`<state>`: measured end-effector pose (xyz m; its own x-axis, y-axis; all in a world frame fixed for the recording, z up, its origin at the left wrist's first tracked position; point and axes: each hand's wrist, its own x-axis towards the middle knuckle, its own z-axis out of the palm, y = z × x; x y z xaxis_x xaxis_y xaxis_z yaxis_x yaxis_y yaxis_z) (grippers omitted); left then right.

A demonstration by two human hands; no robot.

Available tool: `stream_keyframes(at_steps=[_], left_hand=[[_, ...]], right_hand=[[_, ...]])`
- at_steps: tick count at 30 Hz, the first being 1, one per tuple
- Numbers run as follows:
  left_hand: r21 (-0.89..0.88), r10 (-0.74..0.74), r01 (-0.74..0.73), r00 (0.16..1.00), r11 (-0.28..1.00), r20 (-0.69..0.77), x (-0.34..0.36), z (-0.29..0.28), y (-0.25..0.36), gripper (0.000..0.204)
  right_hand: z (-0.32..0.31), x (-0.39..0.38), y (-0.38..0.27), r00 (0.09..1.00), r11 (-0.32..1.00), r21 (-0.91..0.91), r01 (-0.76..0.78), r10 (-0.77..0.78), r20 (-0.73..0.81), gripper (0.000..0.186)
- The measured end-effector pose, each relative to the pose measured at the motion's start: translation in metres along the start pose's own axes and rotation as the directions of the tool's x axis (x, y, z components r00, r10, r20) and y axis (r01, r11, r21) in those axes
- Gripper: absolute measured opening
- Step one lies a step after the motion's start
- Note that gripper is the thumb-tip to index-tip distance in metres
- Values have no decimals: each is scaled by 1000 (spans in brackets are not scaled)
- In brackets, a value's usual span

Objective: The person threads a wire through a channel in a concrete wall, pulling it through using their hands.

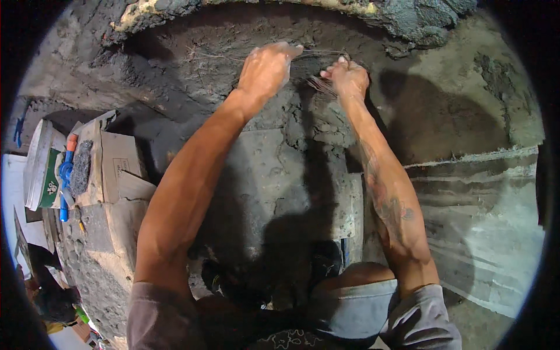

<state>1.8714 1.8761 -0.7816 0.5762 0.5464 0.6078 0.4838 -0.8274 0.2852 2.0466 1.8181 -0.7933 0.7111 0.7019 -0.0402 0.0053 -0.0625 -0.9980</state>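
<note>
Both my arms reach forward to a dark, wet, clay-like surface [233, 29]. Thin wire-like strands [321, 51] run between my hands, and some trail out to the left across the surface. My left hand [267, 70] is closed on these strands, thumb and forefinger pointing right. A little to the right and slightly nearer, my right hand [348, 79] is closed in a pinch on the strands. A short bundle of loose strands [321, 85] sticks out to the left from below the right hand. Whether they are wire or fibre cannot be made out.
A rough, lumpy grey ridge [420, 23] arches along the far edge. At left stand a white-and-green bucket [44, 169], a blue tool with an orange end [67, 166] and a cardboard box [122, 160]. A streaked grey sheet [484, 221] lies at right.
</note>
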Motion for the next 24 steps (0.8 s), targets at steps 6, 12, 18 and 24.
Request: stream_keyframes(at_steps=[6, 12, 18, 24], left_hand=[[-33, -77, 84, 983, 996, 168, 4, -13, 2, 40], [-86, -77, 89, 988, 992, 135, 2, -17, 0, 40], [-145, -31, 40, 997, 989, 67, -2, -6, -3, 36], [-16, -5, 2, 982, 1000, -191, -6, -4, 35, 44]], right_hand=[[7, 3, -24, 944, 896, 296, -331, 310, 118, 9], [-7, 16, -38, 789, 760, 288, -582, 443, 426, 19], [-17, 33, -29, 724, 605, 437, -665, 380, 576, 21], [-18, 24, -41, 591, 487, 395, -779, 360, 722, 10]])
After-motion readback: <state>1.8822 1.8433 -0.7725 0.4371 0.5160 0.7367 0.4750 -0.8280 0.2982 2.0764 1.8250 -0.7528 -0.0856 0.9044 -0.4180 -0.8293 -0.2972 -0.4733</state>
